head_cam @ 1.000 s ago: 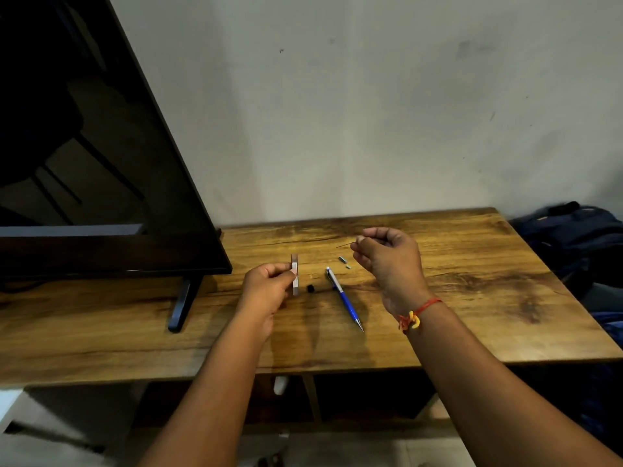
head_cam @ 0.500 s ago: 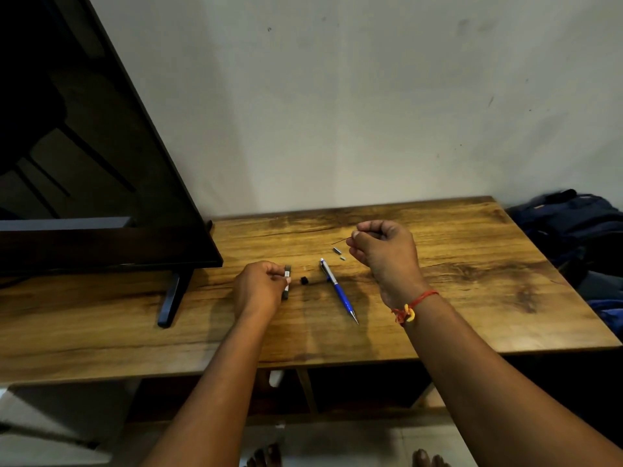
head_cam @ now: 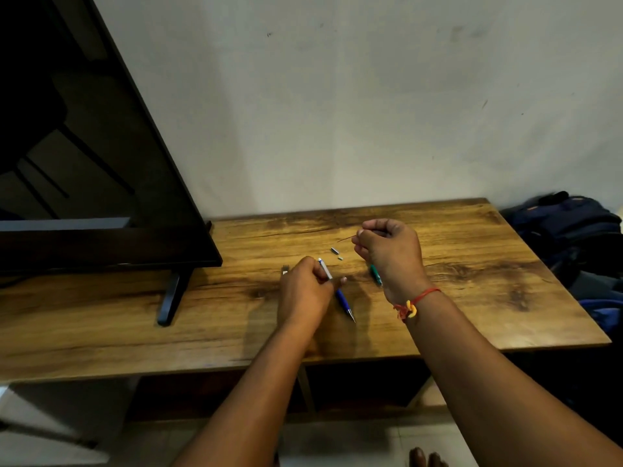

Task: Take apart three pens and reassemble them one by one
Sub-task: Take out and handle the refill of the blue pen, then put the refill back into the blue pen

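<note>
Blue pen (head_cam: 341, 295) under left hand (head_cam: 305, 291), apparently pinched; right hand (head_cam: 391, 252) apart.

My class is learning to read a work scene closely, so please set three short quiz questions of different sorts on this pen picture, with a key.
1. True or false: the left hand is closed around the blue pen.
2. Multiple choice: what does the right hand pinch? A) a thin refill B) a bottle cap C) a coin
3. Short answer: which pen colour peeks out on the table just below the right hand?

Key:
1. True; the pen's white end and metal tip stick out either side of the fist.
2. A
3. Green: the green pen.
</note>
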